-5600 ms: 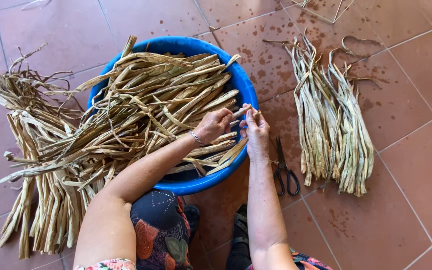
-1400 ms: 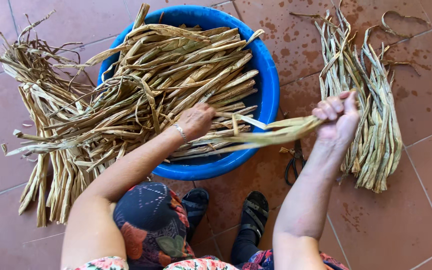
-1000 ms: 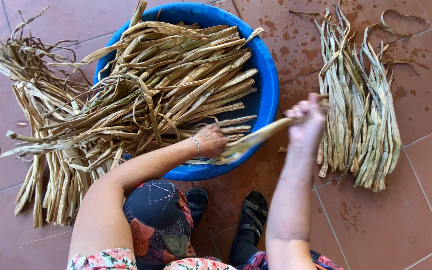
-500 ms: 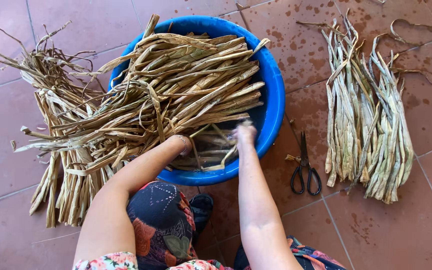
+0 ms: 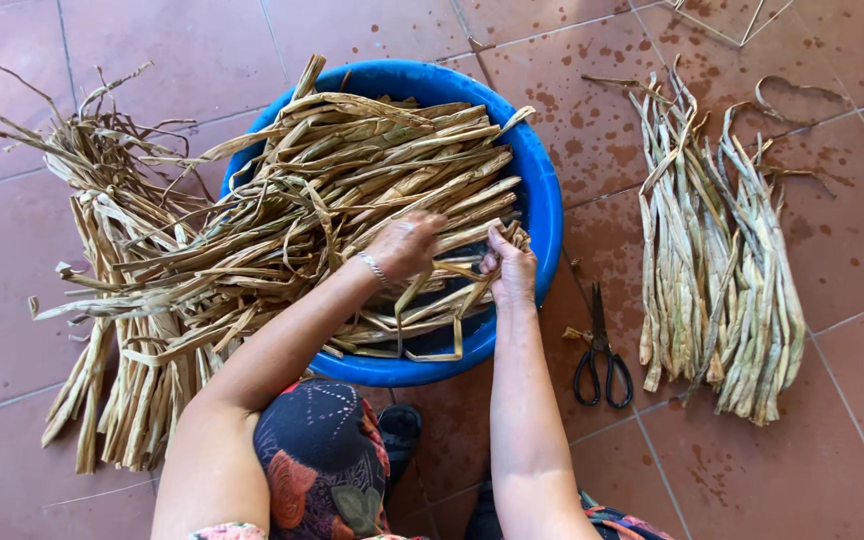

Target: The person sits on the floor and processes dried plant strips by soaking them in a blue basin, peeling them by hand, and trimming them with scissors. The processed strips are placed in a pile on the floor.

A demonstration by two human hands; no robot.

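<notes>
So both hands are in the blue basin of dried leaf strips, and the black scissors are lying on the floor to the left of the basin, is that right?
Not quite. The head view shows the scissors on the tiled floor to the right of the blue basin, between it and the sorted bundle of strips. The rest holds: the left hand and right hand are both in the basin among the dried leaf strips.

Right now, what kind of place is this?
Probably a home yard or patio used for craft work: a red tiled floor, a blue tub full of dried plant strips, and scissors beside it.
</notes>
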